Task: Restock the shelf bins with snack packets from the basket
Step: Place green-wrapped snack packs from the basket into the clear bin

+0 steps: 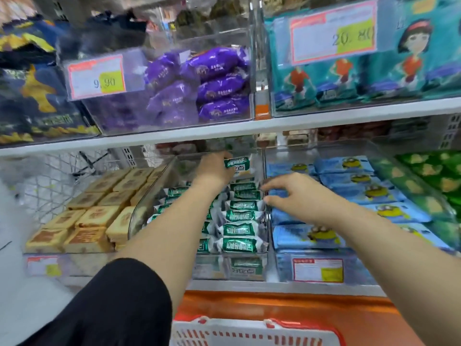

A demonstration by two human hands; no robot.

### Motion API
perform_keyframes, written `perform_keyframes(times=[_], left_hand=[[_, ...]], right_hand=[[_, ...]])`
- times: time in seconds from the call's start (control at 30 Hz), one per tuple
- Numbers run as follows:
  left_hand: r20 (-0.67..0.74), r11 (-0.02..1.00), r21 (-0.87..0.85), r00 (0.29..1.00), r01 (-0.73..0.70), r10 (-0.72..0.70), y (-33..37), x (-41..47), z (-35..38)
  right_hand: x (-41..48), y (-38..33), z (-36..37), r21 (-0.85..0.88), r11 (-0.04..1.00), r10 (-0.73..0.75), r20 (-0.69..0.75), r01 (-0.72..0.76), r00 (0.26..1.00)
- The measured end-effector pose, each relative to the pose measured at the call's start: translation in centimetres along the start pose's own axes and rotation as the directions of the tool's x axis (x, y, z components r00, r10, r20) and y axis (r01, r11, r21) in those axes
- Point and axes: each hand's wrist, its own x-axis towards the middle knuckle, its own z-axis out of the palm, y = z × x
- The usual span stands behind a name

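arm outstretched, my left hand point(213, 171) pinches a green packet point(237, 163) at the clear bin's point(139, 216) twelve o'clock; my right hand point(287, 193) hovers empty, fingers spread, at three o'clock.

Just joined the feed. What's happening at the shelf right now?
A person is restocking the middle bin with green packets. The left hand holds one packet over the back of the bin, not yet set down. The right hand reaches in with loosely spread fingers at the right row of packets already in the bin. The basket sits below the shelf.
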Motion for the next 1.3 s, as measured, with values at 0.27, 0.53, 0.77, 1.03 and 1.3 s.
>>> perform_keyframes(times=[0.27, 0.53, 0.77, 1.03, 1.3], left_hand=[[0.338, 0.989, 0.089, 0.938, -0.116, 0.080, -1.4, 3.0, 3.1], [0.374, 0.977, 0.097, 0.916, -0.191, 0.142, -0.3, 2.1, 3.2], [0.363, 0.977, 0.142, 0.927, -0.156, 0.095, -0.3, 1.9, 2.9], [0.122, 0.974, -0.042, 0.967, -0.222, 0.226, 0.0, -4.4, -1.7], [0.074, 0.958, -0.160, 0.965, -0.237, 0.251, -6.2, -19.6, -5.0]], right_hand=[[0.3, 1.4, 0.4, 0.031, 0.999, -0.026, -0.013, 0.027, 1.000], [0.1, 1.3, 0.5, 0.039, 0.999, -0.026, -0.036, 0.027, 0.999], [0.0, 1.5, 0.9, 0.025, 1.000, -0.014, -0.055, 0.015, 0.998], [-1.3, -0.2, 2.7, -0.051, 0.990, -0.141, -0.317, 0.131, 0.938], [-5.7, -5.6, 7.5, -0.015, 0.930, -0.354, -0.309, 0.368, 0.883]])
